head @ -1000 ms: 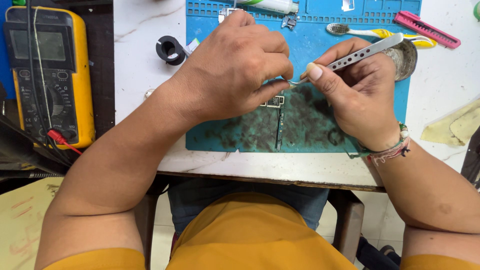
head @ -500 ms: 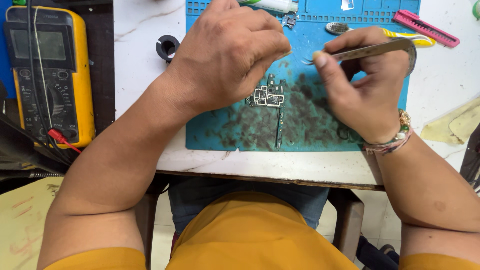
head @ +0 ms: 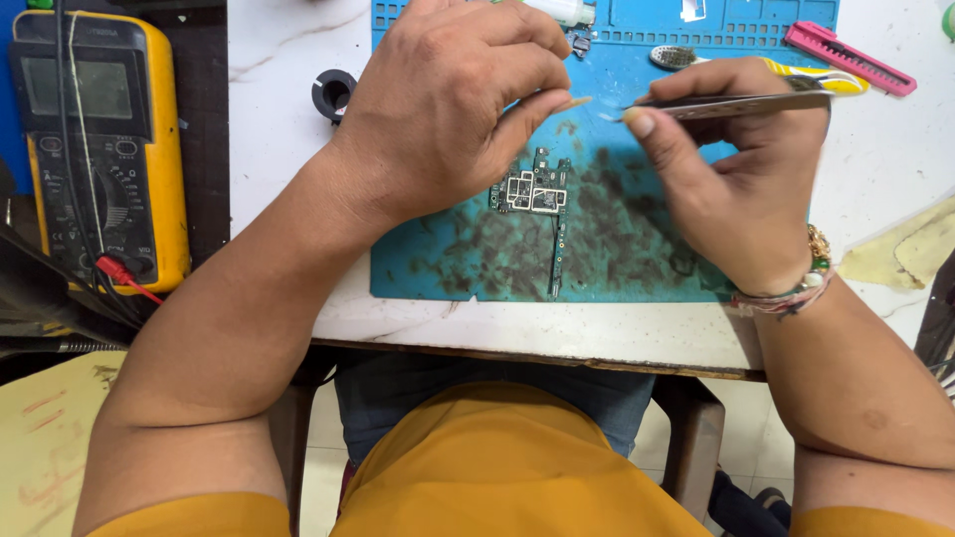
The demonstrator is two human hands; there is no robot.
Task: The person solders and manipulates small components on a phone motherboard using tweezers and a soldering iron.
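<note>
A small green phone circuit board (head: 535, 192) lies on a stained blue work mat (head: 637, 249), with a thin strip running down from it. My left hand (head: 453, 94) hovers above the board's upper left, fingers curled, thumb and forefinger pinched near a tiny pale bit. My right hand (head: 731, 184) holds metal tweezers (head: 741, 102) level, their tip pointing left toward my left fingertips, a little above the board.
A yellow multimeter (head: 99, 139) with red and black leads sits on the left. A black ring (head: 333, 91) lies on the white tabletop. At the mat's far edge are a pink cutter (head: 851, 58), a yellow-handled tool (head: 811, 78) and a white tube (head: 562, 10).
Both hands have lifted off the circuit board and moved up toward the mat's far side. The board, covered before, now lies exposed. The tweezers went from slanted to level.
</note>
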